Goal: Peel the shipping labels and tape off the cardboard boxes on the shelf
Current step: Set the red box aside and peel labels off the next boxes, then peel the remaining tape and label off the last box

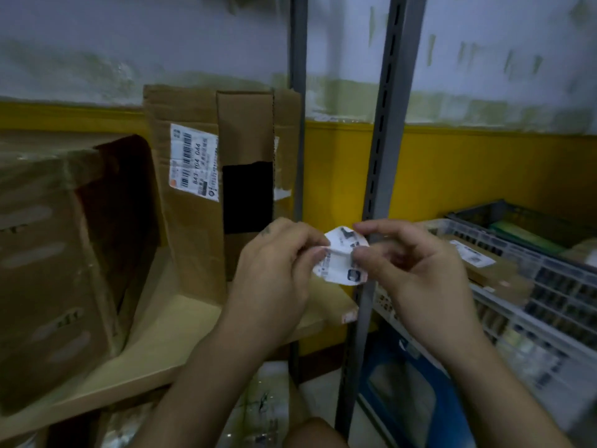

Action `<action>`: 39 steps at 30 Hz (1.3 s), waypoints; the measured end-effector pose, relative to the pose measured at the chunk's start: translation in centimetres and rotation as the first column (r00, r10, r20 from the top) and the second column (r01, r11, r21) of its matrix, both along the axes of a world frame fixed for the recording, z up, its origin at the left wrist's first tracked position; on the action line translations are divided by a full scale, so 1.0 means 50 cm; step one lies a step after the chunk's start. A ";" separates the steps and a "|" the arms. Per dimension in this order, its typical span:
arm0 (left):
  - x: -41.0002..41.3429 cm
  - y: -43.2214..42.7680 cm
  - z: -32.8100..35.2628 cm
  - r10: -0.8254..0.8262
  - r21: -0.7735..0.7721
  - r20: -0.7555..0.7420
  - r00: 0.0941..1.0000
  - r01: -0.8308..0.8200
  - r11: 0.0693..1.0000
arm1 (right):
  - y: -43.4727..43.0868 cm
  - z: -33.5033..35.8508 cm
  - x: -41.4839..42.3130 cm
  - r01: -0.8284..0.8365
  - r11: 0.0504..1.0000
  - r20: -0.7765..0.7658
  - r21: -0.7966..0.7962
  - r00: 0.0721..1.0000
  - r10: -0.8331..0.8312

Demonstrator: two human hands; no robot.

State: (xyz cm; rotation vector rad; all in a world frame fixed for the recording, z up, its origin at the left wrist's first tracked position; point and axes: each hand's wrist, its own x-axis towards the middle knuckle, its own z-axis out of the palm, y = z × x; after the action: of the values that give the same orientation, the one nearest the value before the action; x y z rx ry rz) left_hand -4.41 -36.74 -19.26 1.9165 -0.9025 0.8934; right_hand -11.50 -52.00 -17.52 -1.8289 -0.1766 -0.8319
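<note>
Shelf [181,321] behind; label [339,260] pinched between hands [274,270] [416,270].

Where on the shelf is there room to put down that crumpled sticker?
Bare shelf board lies in front of the upright flattened box, between the big box on the left and the grey post. The left hand and right hand pinch the peeled label above its right end. Crowded: the white crate right of the post holds cardboard pieces.
</note>
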 end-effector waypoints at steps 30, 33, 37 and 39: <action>-0.103 -0.207 -0.398 -0.115 0.472 -0.645 0.755 0.513 0.717 | -0.318 -0.688 -0.226 0.186 0.759 -0.692 -0.624 0.319 -0.648; -0.107 -0.207 -0.413 -0.081 0.460 -0.691 0.718 0.523 0.717 | -0.323 -0.736 -0.241 -0.063 0.809 -0.802 -0.584 0.200 -0.563; -0.106 -0.199 -0.418 -0.038 0.479 -0.654 0.756 0.452 0.752 | -0.311 -0.703 -0.223 -0.032 0.746 -0.699 -0.665 0.377 -0.607; -0.106 -0.198 -0.410 -0.004 0.509 -0.633 0.774 0.420 0.751 | -0.291 -0.649 -0.202 0.048 0.752 -0.627 -0.657 0.520 -0.581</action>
State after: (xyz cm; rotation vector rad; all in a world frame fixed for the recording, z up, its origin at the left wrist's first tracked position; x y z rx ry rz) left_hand -9.73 -46.67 -39.74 2.3645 -1.0723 -0.2535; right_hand -21.58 -66.53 -49.95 -2.7112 0.6334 -0.0581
